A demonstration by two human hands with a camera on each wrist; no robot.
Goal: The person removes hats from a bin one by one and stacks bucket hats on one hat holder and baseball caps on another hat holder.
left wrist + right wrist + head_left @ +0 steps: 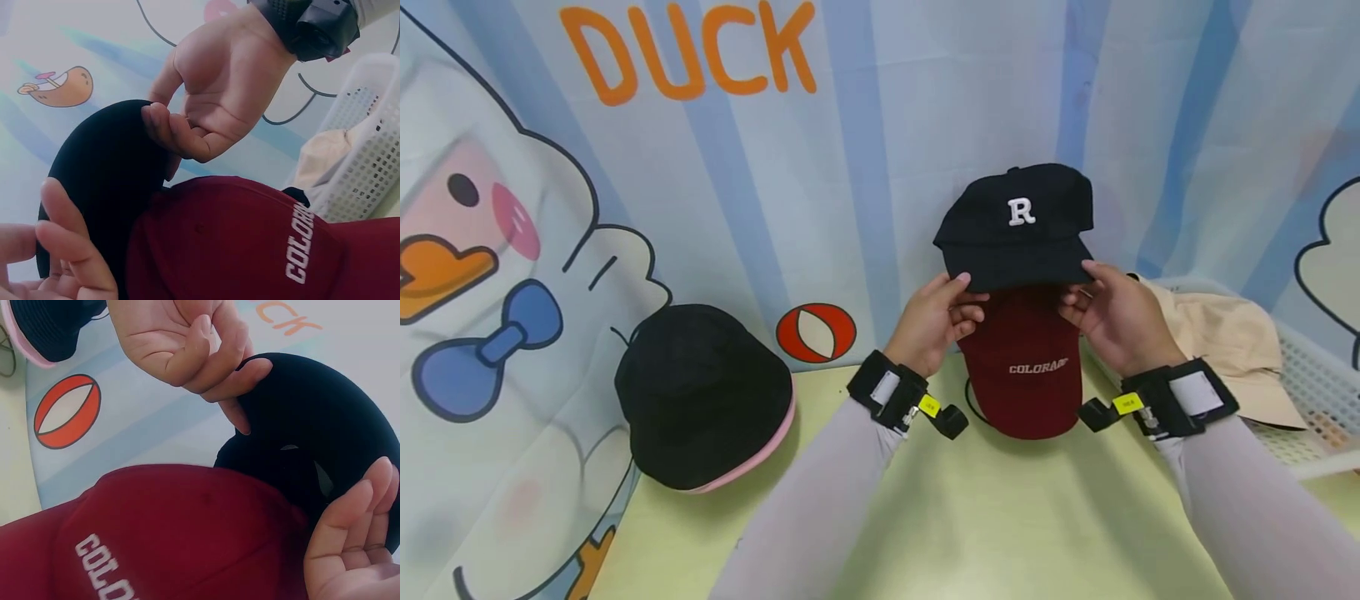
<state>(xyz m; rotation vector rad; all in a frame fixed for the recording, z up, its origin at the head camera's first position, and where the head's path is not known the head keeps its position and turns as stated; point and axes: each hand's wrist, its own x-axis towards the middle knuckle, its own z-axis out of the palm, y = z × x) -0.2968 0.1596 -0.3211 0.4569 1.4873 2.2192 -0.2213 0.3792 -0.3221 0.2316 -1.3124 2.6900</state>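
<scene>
Behind the pale green table (925, 517) hangs a cartoon duck curtain (737, 167). Both hands hold a black cap (1017, 218) by its brim, lifted just above a dark red cap (1026, 367) lying on the table. The left hand (934, 321) pinches the brim's left edge, and the right hand (1114, 315) pinches its right edge. A black bucket hat (700, 392) sits well apart on the left. A beige hat (1232, 342) rests in a white basket (1326, 392) on the right.
</scene>
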